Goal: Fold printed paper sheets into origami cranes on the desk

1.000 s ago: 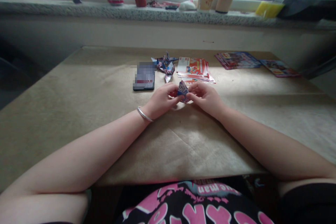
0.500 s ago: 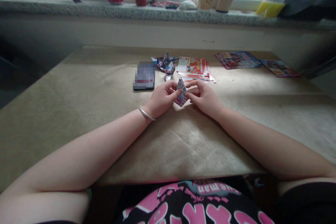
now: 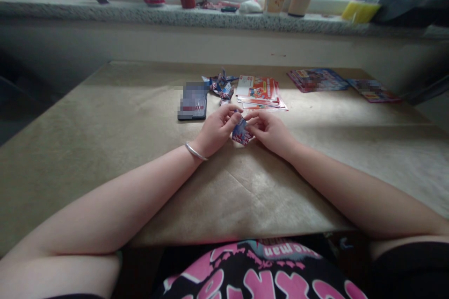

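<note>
Left hand (image 3: 216, 130) and right hand (image 3: 269, 130) both pinch the folded paper (image 3: 240, 131) in a tight grip above the bench (image 3: 105, 117).

My two forearms flat and converging, left hand (image 3: 216, 130) and right hand (image 3: 270, 130) fingertip-to-fingertip, pinching.
</note>
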Demonstrator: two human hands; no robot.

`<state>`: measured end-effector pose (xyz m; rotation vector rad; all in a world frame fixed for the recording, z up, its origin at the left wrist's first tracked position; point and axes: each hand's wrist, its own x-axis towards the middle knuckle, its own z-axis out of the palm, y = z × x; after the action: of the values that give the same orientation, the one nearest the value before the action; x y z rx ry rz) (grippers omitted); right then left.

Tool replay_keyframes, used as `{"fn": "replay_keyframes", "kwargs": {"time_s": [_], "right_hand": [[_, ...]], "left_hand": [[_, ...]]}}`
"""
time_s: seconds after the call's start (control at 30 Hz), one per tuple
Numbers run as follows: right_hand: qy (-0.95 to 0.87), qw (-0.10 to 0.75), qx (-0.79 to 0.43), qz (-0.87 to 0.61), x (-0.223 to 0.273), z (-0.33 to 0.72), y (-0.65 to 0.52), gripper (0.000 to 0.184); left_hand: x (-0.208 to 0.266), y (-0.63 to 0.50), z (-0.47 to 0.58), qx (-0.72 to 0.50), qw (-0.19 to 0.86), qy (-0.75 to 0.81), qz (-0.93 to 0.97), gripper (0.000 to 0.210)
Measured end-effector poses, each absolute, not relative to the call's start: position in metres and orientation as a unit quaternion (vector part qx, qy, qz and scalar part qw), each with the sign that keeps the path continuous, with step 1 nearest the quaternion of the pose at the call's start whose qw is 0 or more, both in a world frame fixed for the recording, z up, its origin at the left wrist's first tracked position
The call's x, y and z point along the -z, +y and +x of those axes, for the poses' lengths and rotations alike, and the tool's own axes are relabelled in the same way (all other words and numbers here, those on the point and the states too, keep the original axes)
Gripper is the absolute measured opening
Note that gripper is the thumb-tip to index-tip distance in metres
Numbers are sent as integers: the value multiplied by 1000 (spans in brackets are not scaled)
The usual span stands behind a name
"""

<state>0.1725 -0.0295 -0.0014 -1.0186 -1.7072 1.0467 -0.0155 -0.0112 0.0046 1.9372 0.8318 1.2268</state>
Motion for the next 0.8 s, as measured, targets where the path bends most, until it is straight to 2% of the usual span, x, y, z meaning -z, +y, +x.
{"fn": "replay_keyframes", "kwargs": {"time_s": [0.13, 0.23, 0.4, 0.5, 0.73, 0.8], "right_hand": [[-726, 425, -340, -421, -1, 173, -31, 15], [-734, 451, -267, -432, -6, 176, -32, 13], [-756, 494, -146, -404, -13, 183, -30, 8], [-766, 490, -134, -393, -14, 186, -30, 8], [-783, 466, -118, -395, -16, 184, -32, 3], [-791, 457, -105, -393, -19, 184, -32, 3]], "left_hand": [[-4, -10, -17, -490, 363, 315, 728, 39], [-5, -9, -18, -488, 371, 320, 722, 37], [-6, -9, -20, -505, 305, 324, 739, 26], [-5, -8, -20, -505, 294, 319, 746, 22], [-1, -10, -16, -510, 439, 267, 690, 36], [-1, -10, -16, -508, 454, 268, 682, 35]]}}
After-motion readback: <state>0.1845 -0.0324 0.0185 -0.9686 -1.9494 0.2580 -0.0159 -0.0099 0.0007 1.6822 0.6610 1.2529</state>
